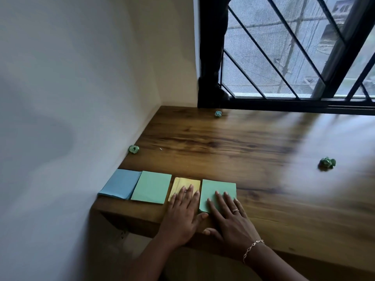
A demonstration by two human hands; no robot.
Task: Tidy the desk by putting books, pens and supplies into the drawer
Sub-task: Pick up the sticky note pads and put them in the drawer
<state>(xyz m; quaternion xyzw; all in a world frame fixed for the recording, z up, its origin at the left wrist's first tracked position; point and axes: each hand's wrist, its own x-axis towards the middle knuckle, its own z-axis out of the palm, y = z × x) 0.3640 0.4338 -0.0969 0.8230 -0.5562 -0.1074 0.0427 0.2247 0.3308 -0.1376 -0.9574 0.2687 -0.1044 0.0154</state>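
Pressing flat, fingers straight: left hand point(182, 216) on yellow pad point(187, 182), right hand point(229, 218) on rightmost green pad point(220, 186). Pads look light, bendy, loose-leaved; probably best pinched at near edge.

Four paper stacks point(151, 187) lie in a row on the desk point(243, 149).

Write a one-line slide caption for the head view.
Left hand flat on the yellow pad, right hand flat on the rightmost green pad, on a wooden desk.

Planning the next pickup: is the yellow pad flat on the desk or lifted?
Flat: the yellow pad lies on the desk, the left hand resting on it with fingers straight.
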